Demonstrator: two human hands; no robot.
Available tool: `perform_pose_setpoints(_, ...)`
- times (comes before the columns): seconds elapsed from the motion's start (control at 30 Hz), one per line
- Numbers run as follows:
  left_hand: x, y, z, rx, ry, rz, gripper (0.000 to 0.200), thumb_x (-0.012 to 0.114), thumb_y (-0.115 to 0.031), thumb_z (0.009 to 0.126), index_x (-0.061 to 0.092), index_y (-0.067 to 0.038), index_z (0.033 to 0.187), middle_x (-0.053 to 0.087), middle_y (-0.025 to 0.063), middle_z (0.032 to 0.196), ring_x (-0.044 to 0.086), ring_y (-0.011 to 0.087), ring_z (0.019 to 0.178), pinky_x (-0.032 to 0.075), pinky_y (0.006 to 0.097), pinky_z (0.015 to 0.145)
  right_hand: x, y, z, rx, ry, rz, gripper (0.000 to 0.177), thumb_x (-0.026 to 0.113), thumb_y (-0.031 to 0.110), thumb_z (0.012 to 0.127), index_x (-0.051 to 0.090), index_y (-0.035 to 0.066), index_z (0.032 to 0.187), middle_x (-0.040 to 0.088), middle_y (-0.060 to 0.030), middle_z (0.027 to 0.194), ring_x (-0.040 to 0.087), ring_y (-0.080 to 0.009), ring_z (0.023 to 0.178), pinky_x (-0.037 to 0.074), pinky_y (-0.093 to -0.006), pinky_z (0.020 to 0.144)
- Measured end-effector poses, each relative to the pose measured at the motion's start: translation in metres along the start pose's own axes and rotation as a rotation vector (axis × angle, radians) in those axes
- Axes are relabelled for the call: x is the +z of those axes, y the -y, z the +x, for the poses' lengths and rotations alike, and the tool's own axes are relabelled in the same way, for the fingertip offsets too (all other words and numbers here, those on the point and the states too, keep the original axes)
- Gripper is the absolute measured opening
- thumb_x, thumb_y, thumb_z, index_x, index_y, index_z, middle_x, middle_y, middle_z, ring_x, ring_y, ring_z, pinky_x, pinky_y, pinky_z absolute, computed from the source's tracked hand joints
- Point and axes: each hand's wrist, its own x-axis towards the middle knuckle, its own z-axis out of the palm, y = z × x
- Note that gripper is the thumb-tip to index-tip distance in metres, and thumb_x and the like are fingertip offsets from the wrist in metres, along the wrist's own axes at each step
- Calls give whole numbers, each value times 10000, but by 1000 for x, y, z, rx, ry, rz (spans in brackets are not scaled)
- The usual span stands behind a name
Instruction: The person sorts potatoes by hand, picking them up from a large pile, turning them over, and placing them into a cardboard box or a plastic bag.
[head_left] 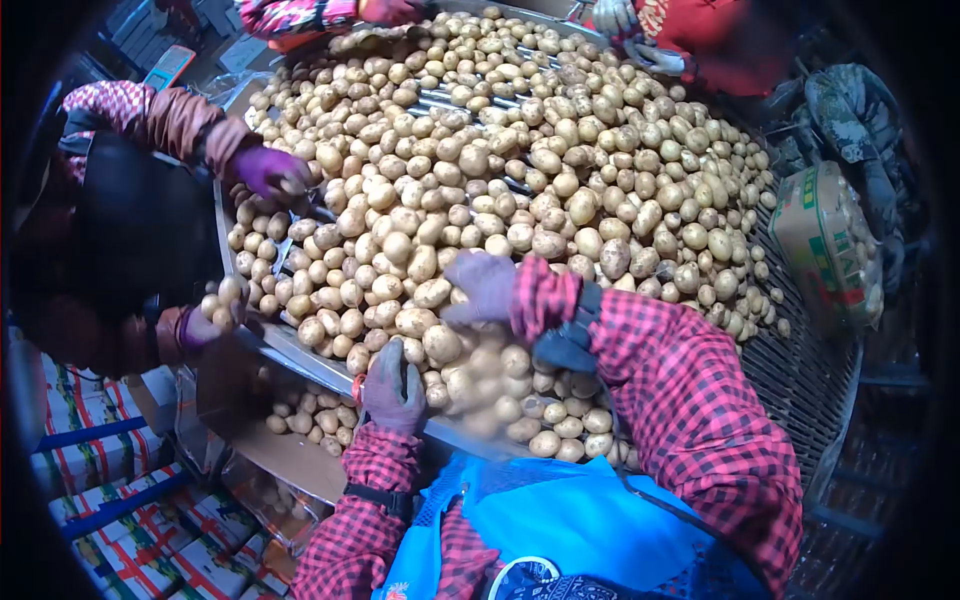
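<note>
Potatoes (600, 180) lie heaped over a slatted metal table (800, 350). My left hand (393, 390), in a dark glove, rests at the table's near edge with its fingers spread against the potatoes. Farther in and to the right, my right hand (482, 285), in a purple-grey glove, lies on top of the heap; whether its fingers hold a potato is hidden. Below my right hand several potatoes are blurred by motion. Both sleeves are pink and black checked.
At the left a co-worker in purple gloves (268, 172) holds potatoes. Two more people reach in at the far edge. An open carton (320, 470) with potatoes stands below the near edge; a full carton (815, 235) is at the right. Printed boxes (95, 465) fill the lower left.
</note>
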Motion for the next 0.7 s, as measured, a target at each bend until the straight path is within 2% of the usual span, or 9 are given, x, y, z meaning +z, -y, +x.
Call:
perform_pose_setpoints(0.07,0,0,2,14,-13,-15,452,640,-59,797,548,11,1234,613,209,1136,606,366,1020,488,430,897,-14,23,-18,-7,-32,-69,547,650,471,767,606,65,1131,583,-216,1058,587,-380,1014,483,-440,860)
perform_pose_setpoints(0.13,-3,-3,4,15,-13,-7,449,643,-59,793,551,13,1227,616,215,1122,609,371,1009,495,430,887,-36,28,-20,32,-28,238,510,611,418,836,596,5,1135,623,-232,1080,623,-358,991,477,-433,898)
perform_pose_setpoints(0.17,-3,-4,5,1,-6,-14,449,643,-60,794,551,14,1227,615,217,1121,608,373,1010,495,430,888,-41,19,-7,44,-89,188,460,608,382,849,600,5,1113,642,-222,1036,625,-359,985,482,-435,892)
perform_pose_setpoints(0.23,-3,-4,4,-16,-2,-20,449,644,-60,794,551,15,1226,615,219,1120,608,374,1012,494,431,889,-37,-3,31,3,-433,103,430,618,335,848,577,7,1123,639,-225,1049,635,-368,958,493,-444,860)
perform_pose_setpoints(0.3,-1,-1,3,-3,-15,-23,449,644,-64,796,552,15,1228,613,222,1123,606,375,1016,490,432,896,-63,2,63,223,-232,62,553,605,400,856,533,35,1265,623,-224,1141,603,-364,1070,475,-439,910)
perform_pose_setpoints(0.33,-2,-1,3,-5,-15,-19,449,644,-64,796,552,15,1228,613,222,1123,606,375,1016,490,432,896,-65,2,81,220,-231,65,553,605,400,856,533,35,1265,623,-224,1141,603,-364,1070,475,-439,910)
perform_pose_setpoints(0.4,-2,-2,3,-15,-3,-31,453,643,-65,796,552,12,1232,612,221,1123,606,375,1013,486,433,902,-61,0,110,443,-215,84,527,595,413,861,569,35,1227,639,-205,1122,611,-356,1063,481,-432,908)
perform_pose_setpoints(0.6,-10,-3,3,-72,37,-150,474,655,-72,794,543,9,1247,590,207,1183,582,339,1085,474,409,932,-48,-46,116,203,-261,34,445,604,387,813,638,27,1072,647,-211,1085,616,-361,1022,478,-444,880)
perform_pose_setpoints(0.7,-25,-12,7,-733,-15,-1064,458,588,-71,888,479,14,1325,511,158,1306,530,242,1181,443,342,985,-66,-30,84,224,-178,129,458,650,361,767,630,31,1083,648,-200,1055,626,-302,992,492,-393,851)
